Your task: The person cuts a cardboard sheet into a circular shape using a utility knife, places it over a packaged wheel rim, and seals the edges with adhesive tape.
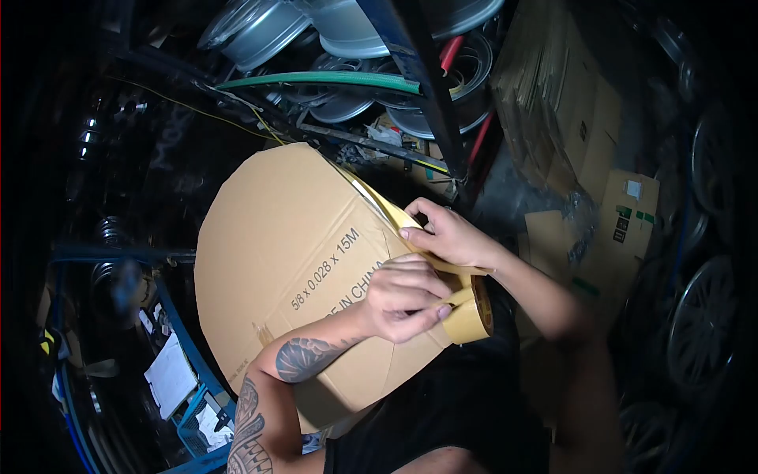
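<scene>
A rounded cardboard piece (268, 229) with printed text leans in front of me, its flat face toward me. Brown packing tape (474, 312) hangs as a roll at the cardboard's right edge. My left hand (407, 296) lies over the printed face, its fingers closed in a pinch on the tape beside the roll. Up along the same edge, my right hand (446, 233) has thumb and fingers on a tape strip and the cardboard rim. Part of the strip is hidden behind the hands.
Metal wheel rims (347, 28) fill a rack behind, with a dark post (418, 71) and a green hose (324, 78). Flattened cardboard (553, 103) stands at right, near more wheels (699, 316). A blue basket (189, 423) and papers (170, 375) are at lower left.
</scene>
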{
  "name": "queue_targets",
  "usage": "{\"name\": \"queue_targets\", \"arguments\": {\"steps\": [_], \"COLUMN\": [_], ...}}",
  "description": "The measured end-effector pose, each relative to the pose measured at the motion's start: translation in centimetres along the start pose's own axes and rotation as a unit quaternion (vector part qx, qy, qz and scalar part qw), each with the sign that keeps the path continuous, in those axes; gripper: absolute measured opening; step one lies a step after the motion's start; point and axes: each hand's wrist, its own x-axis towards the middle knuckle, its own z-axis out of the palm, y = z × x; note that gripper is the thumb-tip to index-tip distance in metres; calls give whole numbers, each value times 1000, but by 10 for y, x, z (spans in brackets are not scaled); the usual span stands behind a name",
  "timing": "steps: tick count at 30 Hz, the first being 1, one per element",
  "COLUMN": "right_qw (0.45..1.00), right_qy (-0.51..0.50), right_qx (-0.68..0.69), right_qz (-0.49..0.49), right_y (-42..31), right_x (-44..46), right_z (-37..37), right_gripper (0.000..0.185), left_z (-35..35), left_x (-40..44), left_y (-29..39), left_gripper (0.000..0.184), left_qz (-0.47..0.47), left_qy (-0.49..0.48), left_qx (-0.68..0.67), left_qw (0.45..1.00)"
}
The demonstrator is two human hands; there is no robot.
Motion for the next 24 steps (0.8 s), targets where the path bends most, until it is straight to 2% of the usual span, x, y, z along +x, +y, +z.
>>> {"name": "queue_targets", "arguments": {"steps": [2,3,4,5,6,7,8,9,10,12,13,14,15,17,18,19,23,24], "right_qw": [999,999,999,1000,1000,999,996,977,976,973,977,982,991,997,978,966,959,966], "right_qy": [-7,0,6,12,14,22,33,115,129,156,93,131,103,42,31,51,74,88], "right_qx": [40,34,28,21,13,-30,-73,-124,-135,-156,-179,-139,-78,49,189,207,238,194], "right_qz": [-17,-18,-18,-16,17,-15,-46,-129,-110,-72,70,7,20,49,88,146,133,149], "right_y": [4,11,19,17,16,3,-9,9,-8,-43,-56,-42,-30,-17,-15,-30,-35,-31], "right_x": [-1,1,2,1,-6,-17,-28,-31,-35,-41,-42,-41,-37,-27,-25,-27,-34,-35], "right_z": [6,10,18,23,25,24,22,35,36,38,32,36,33,20,14,5,14,29], "right_gripper": [34,43,53,62,69,65,62,63,54,35,35,38,37,35,30,26,28,29], "left_z": [0,-1,-5,-11,-14,-19,-29,-45,-61,-82,-86,-84,-88,-85,-81,-78,-69,-70], "left_x": [3,7,19,30,31,31,37,42,48,42,41,43,39,37,37,40,51,52], "left_y": [11,17,24,33,33,33,33,17,1,-54,-70,-82,-90,-97,-97,-96,-101,-100], "left_gripper": [8,9,9,7,10,14,19,23,27,27,25,22,23,24,26,25,29,28], "left_qz": [-14,-21,47,58,25,-8,-110,-175,-239,-264,-263,-258,-258,-254,-242,-259,-277,-284], "left_qy": [-2,-5,-23,-33,15,64,96,120,143,195,231,300,314,275,255,258,230,209], "left_qx": [-73,-110,-126,-137,-132,-125,-120,-116,-115,-170,-224,-243,-286,-143,-67,-82,-61,-36], "left_qw": [997,994,991,988,991,990,982,970,954,929,909,886,868,916,934,927,931,935]}}
